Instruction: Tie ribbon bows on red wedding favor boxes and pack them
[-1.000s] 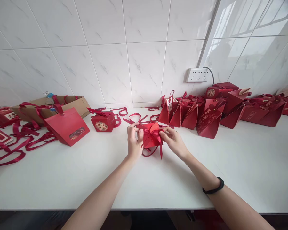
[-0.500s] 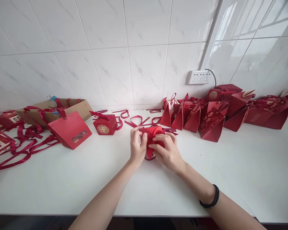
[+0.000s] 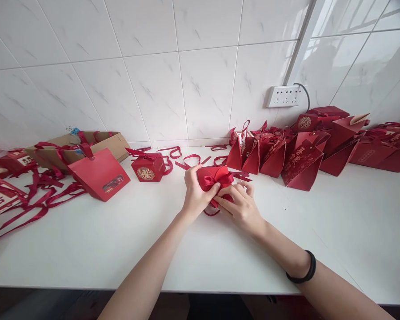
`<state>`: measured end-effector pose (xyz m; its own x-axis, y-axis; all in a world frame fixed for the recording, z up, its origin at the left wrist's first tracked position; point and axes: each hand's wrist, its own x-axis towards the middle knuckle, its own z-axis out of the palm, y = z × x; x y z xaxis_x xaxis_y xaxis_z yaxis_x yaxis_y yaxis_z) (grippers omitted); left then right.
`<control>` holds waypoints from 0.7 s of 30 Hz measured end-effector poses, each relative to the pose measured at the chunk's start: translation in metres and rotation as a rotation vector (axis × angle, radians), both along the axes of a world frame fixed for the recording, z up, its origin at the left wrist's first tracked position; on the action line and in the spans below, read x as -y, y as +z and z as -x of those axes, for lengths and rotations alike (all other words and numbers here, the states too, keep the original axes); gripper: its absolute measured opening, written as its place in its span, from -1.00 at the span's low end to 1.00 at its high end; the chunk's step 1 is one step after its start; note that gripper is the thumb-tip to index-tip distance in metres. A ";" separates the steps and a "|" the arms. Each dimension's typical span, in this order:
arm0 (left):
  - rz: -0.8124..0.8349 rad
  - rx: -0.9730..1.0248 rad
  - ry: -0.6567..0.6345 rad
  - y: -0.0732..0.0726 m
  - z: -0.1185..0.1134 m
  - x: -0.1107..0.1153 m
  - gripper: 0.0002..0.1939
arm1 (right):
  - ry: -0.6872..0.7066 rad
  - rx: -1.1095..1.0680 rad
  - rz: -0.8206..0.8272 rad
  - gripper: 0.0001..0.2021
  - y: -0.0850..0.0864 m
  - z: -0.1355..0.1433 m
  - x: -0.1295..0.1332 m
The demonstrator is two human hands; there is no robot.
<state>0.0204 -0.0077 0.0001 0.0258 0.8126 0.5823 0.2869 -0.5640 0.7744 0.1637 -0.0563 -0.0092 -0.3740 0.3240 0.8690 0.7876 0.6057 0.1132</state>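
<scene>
A small red gift box (image 3: 205, 173) with a red ribbon bow (image 3: 222, 178) on top rests on the white table in front of me. My left hand (image 3: 197, 192) wraps its left side, with the thumb pressing near the middle of the bow. At the front right, my right hand (image 3: 242, 205) has its fingers bent and pinched at the ribbon. The underside of the box and the right fingertips are partly hidden. A loop of ribbon (image 3: 212, 213) shows below the box, near the table surface.
Left of my hands stand a gold-printed red box (image 3: 148, 169), a red bag-shaped box (image 3: 102, 175) and a cardboard tray (image 3: 115, 149) with ribbons. Loose ribbons (image 3: 191, 159) lie behind. Several red gift boxes (image 3: 303, 162) line the right. A socket strip (image 3: 284, 96) is on the wall.
My left thumb has moved right onto the bow's middle. My right fingers have drawn down and closer together at the box's front. The ribbon bow shows more clearly; the view has shifted slightly.
</scene>
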 end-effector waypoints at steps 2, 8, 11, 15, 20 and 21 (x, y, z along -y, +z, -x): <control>-0.002 -0.054 -0.007 0.003 0.000 0.001 -0.42 | 0.010 -0.016 -0.024 -0.82 -0.001 0.001 0.000; 0.080 -0.028 -0.042 0.004 0.001 0.002 -0.45 | 0.030 -0.002 -0.024 -0.79 -0.003 0.003 0.002; 0.100 -0.027 -0.036 0.004 0.001 0.002 -0.44 | 0.050 0.002 -0.021 -0.80 -0.003 0.003 0.002; 0.096 -0.035 -0.033 0.004 0.001 0.001 -0.44 | 0.088 0.000 0.000 -0.83 -0.005 0.004 0.002; 0.104 -0.033 -0.023 0.005 0.001 0.000 -0.45 | 0.131 0.013 0.005 -0.81 -0.007 0.009 0.005; 0.108 -0.033 -0.017 0.005 0.001 0.000 -0.45 | 0.147 0.021 0.017 -0.81 -0.007 0.010 0.006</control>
